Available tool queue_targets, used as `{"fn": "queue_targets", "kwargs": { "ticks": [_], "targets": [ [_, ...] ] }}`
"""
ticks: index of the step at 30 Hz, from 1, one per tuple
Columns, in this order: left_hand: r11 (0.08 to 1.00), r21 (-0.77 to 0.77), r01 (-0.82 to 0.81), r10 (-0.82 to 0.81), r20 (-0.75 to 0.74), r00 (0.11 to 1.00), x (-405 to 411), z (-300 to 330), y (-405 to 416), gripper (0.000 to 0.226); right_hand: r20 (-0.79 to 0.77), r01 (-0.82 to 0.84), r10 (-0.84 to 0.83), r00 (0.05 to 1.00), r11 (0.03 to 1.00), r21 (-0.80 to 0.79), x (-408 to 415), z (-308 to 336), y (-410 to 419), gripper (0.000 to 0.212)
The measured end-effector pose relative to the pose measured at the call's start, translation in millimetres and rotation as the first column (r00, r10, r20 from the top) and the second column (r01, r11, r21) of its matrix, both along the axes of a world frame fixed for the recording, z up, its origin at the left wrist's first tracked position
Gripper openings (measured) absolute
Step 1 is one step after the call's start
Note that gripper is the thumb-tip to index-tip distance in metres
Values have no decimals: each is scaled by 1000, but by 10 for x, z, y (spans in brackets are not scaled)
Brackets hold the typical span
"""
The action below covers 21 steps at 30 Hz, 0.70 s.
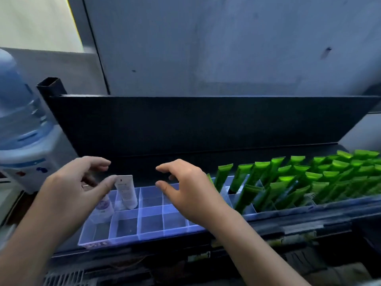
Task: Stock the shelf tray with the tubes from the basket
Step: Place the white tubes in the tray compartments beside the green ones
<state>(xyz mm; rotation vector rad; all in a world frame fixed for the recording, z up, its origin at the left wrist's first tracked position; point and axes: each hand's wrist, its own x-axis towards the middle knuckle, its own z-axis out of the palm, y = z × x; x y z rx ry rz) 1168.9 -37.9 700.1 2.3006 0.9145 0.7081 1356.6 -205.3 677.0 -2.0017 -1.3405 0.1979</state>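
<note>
A clear divided shelf tray (152,234) sits on the dark shelf in front of me. A white tube (126,191) stands upright in a back compartment at the left. A second white tube with a purple label (104,209) stands in the compartment left of it, partly hidden by my left hand (76,186). My left hand hovers over these tubes with loosely spread fingers, its thumb touching the top of the upright white tube. My right hand (189,190) hovers open over the middle compartments, holding nothing. The basket is not in view.
Several green tubes (299,180) fill the tray section to the right. A dark back panel (195,124) rises behind the shelf. A water dispenser with a blue bottle (18,124) stands at the left. A grille (64,278) shows at the bottom left.
</note>
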Motion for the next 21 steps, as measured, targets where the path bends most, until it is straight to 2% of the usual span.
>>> {"fn": "queue_targets", "kwargs": {
  "ticks": [3,6,12,14,17,21],
  "targets": [
    [986,-91,139,-130,99,987,372,158,-577,23,-10,45,-44,999,996,78,163,89,-596,35],
    [938,-96,334,-321,124,939,889,249,-1329,22,-4,130,-131,991,981,141,386,178,-1397,35],
    [744,-40,667,-668,9,745,1833,207,-3020,35,-58,381,-376,925,912,155,762,112,-3471,38],
    [651,-95,753,-758,-18,653,2139,-3,-3614,29,-97,514,-506,857,853,89,844,-88,-4251,35],
    [512,-186,839,-859,-85,505,2551,-383,-4458,19,-135,688,-697,704,717,-110,972,-574,-5323,32],
    [365,-300,882,-922,-245,298,3116,-1100,-5611,13,-164,764,-877,452,476,-436,1124,-1350,-6538,33]
  ]
}}
